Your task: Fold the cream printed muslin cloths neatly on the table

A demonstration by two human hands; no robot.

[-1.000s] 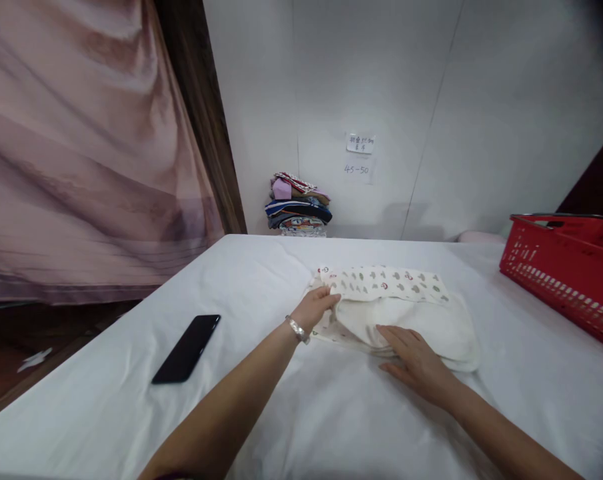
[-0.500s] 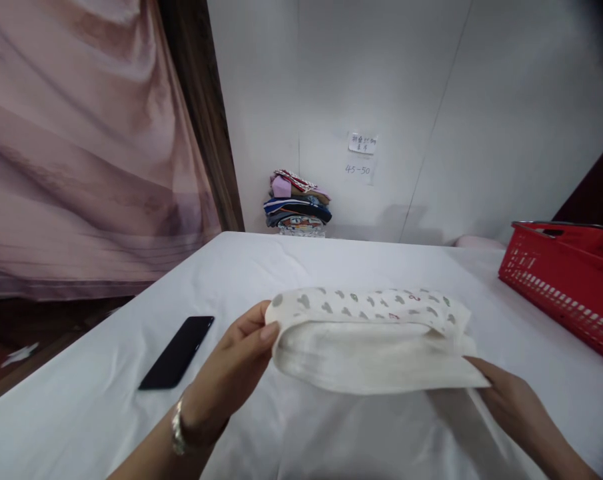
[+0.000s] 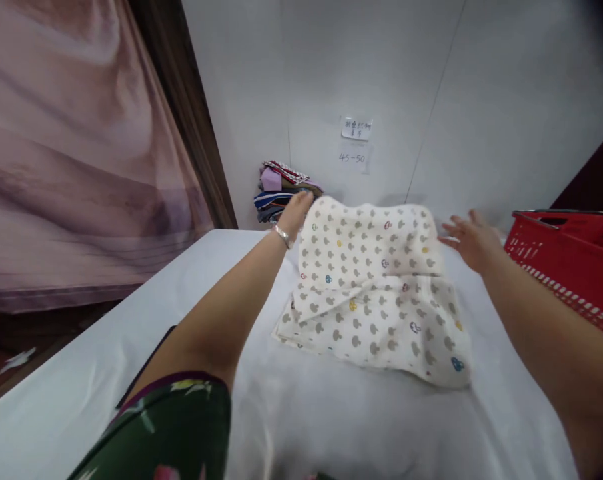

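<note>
A white printed cloth (image 3: 366, 247) with small grey and coloured motifs spreads over the table in front of me. Its near part lies in loose folds, and its far edge is raised and wavy. At the far left corner, my left hand (image 3: 295, 215) is closed on the edge, though the fingertips are partly hidden. My right hand (image 3: 474, 241) is off the far right corner, with its fingers spread and slightly blurred; nothing is in it.
A stack of folded clothes (image 3: 271, 190) stands by the wall behind the table. To the right is a red plastic basket (image 3: 571, 260). A black phone (image 3: 148, 363) lies on the left, partly covered by my arm. Paper notes (image 3: 356, 130) hang on the wall.
The cloth was folded up between both hands; now it is spread out with the print upward. Both arms have reached forward, and the right hand has let go.
</note>
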